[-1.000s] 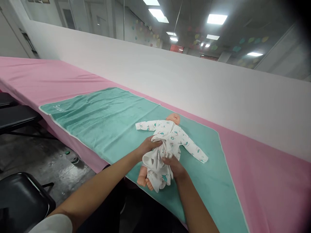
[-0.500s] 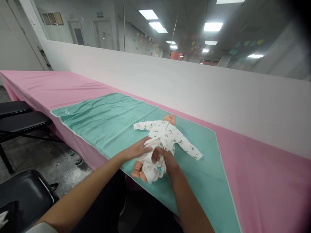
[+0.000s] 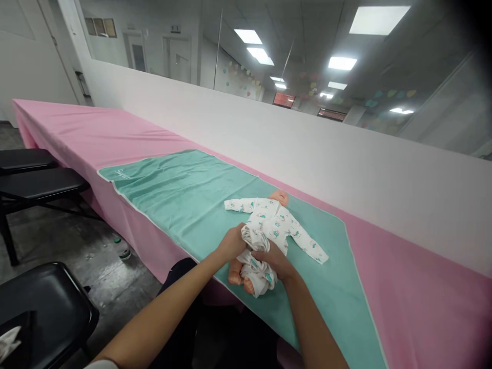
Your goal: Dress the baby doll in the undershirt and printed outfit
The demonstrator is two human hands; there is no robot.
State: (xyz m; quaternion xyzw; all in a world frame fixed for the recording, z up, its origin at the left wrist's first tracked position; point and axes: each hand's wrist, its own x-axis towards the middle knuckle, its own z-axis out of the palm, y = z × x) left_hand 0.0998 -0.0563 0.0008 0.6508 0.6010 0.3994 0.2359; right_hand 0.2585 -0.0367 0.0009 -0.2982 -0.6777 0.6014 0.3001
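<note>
A baby doll (image 3: 280, 197) lies on its back on a green blanket (image 3: 184, 189), its head toward the wall and its bare feet toward me. It wears a white printed baby outfit (image 3: 271, 215) with the sleeves spread wide. My left hand (image 3: 234, 242) is closed on bunched white cloth of the outfit's leg part, over the doll's lower body. From the other side my right hand (image 3: 272, 256) grips the same gathered cloth, its fingers partly hidden in the folds. One doll foot (image 3: 235, 274) sticks out below my left hand.
A pink cloth (image 3: 418, 266) covers the long table under the blanket. Behind it runs a white wall (image 3: 249, 133) with a window above. Black chairs (image 3: 46, 307) stand at the left, and a bottle (image 3: 122, 248) is on the floor beside the table.
Both hands have drawn the cloth into a tighter bunch; the opening around my right fingers no longer shows. The whole view has shifted slightly, with the doll now further right.
</note>
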